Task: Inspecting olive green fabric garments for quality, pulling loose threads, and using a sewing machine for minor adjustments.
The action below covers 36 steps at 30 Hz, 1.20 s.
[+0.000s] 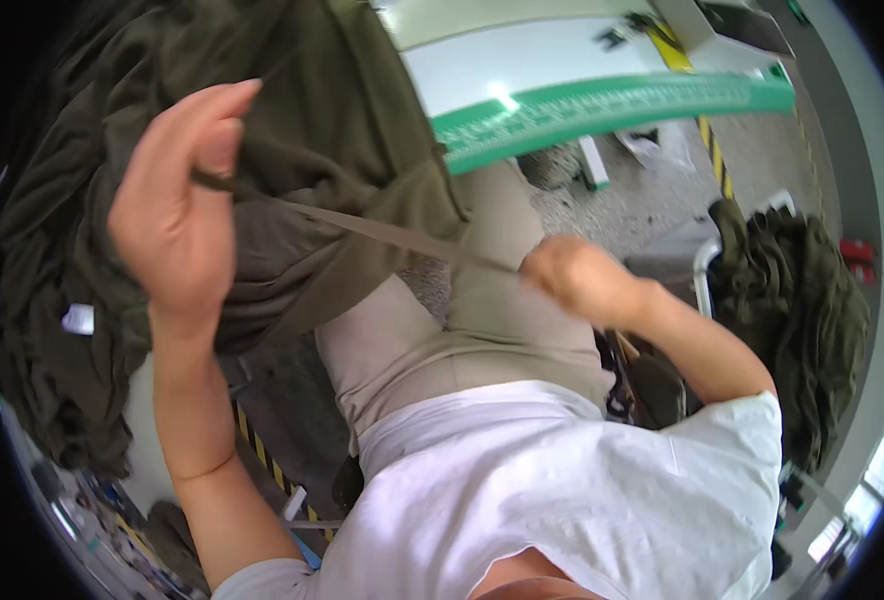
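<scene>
My left hand [177, 215] pinches a drawstring [382, 232] at ten o'clock, against the olive garment [332, 120]. My right hand [577, 275], fisted, pulls its other end taut at centre.

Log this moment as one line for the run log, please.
left hand: pinching strap end, raised | right hand: gripping other end | strap: taut between hands | olive garment: hanging behind the strap
</scene>
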Each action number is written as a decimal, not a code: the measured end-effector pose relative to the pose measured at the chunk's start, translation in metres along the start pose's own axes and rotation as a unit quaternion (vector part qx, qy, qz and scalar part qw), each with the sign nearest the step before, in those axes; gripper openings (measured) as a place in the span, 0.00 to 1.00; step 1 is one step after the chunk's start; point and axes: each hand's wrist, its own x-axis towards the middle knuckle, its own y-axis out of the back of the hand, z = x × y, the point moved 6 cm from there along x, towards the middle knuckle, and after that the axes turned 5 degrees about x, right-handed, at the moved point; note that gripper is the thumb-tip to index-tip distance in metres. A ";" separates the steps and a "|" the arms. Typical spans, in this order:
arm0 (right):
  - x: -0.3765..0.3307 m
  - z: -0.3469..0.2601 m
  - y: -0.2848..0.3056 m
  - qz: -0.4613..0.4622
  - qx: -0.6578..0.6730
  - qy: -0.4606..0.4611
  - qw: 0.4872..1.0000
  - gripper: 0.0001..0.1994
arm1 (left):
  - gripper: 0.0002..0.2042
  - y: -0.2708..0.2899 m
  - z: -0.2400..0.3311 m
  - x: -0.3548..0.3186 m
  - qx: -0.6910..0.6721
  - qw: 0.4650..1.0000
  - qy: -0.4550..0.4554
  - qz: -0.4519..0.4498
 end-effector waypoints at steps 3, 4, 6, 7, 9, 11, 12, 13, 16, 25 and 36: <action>-0.108 0.125 0.048 0.137 -0.270 -0.162 0.939 0.04 | 0.11 0.005 -0.012 -0.006 -0.061 0.997 0.041 -0.014; -0.147 0.149 0.070 0.126 -0.301 -0.295 0.898 0.05 | 0.15 0.003 -0.021 -0.009 -0.042 0.998 0.040 -0.039; -0.204 0.162 0.091 0.119 -0.327 -0.439 0.828 0.06 | 0.18 -0.003 -0.022 -0.010 -0.040 0.997 0.025 -0.063; -0.213 0.155 0.091 0.107 -0.283 -0.458 0.836 0.07 | 0.17 -0.009 -0.021 -0.011 -0.038 0.997 0.020 -0.070; -0.187 0.129 0.080 0.014 -0.178 -0.471 0.864 0.11 | 0.16 -0.013 -0.013 -0.008 -0.021 0.997 0.009 -0.077; -0.113 0.071 0.051 0.019 -0.004 -0.303 0.953 0.12 | 0.17 -0.007 -0.009 -0.009 -0.027 0.997 -0.003 -0.077; -0.072 0.028 0.042 -0.022 0.049 -0.241 0.969 0.12 | 0.17 -0.008 -0.010 -0.009 -0.027 0.997 -0.002 -0.077; -0.037 -0.011 0.026 -0.020 0.188 -0.163 0.968 0.11 | 0.17 -0.010 -0.009 -0.008 -0.025 0.997 -0.002 -0.078; 0.032 -0.160 0.004 -0.091 0.426 0.208 0.876 0.15 | 0.18 -0.016 -0.006 -0.007 -0.037 0.997 -0.007 -0.074; 0.063 -0.098 0.055 -0.074 -0.003 0.102 0.992 0.13 | 0.14 0.014 0.029 0.002 -0.001 0.999 -0.047 -0.007; 0.113 -0.047 0.073 0.264 -0.256 0.267 0.891 0.21 | 0.12 -0.015 0.066 -0.007 -0.040 0.990 -0.128 -0.039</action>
